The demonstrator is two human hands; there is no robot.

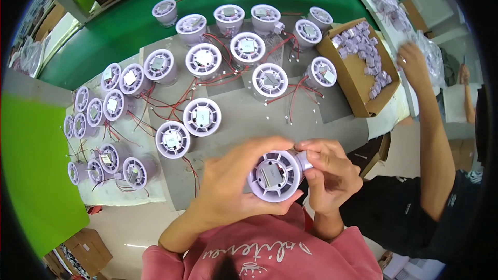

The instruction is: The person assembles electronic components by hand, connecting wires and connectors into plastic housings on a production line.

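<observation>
My left hand [223,176] is wrapped round a pale purple round plastic housing [286,191] in front of my chest. Its spoked open end faces up, with a silver rectangular part [271,176] in the middle. At the housing's right side, my right hand [332,171] pinches a small pale purple block [305,161] between thumb and fingers. The block touches or nearly touches the wall; the fingers hide part of it. Two similar housings [202,117] stand just beyond my left hand, red wires trailing from them.
Several more housings [271,80] with red and black wires stand across the grey work surface [244,119]. At the right, a cardboard box [358,91] holds many small pale purple blocks. A co-worker's arm [428,109] reaches in at the far right. A green panel [39,166] stands at the left.
</observation>
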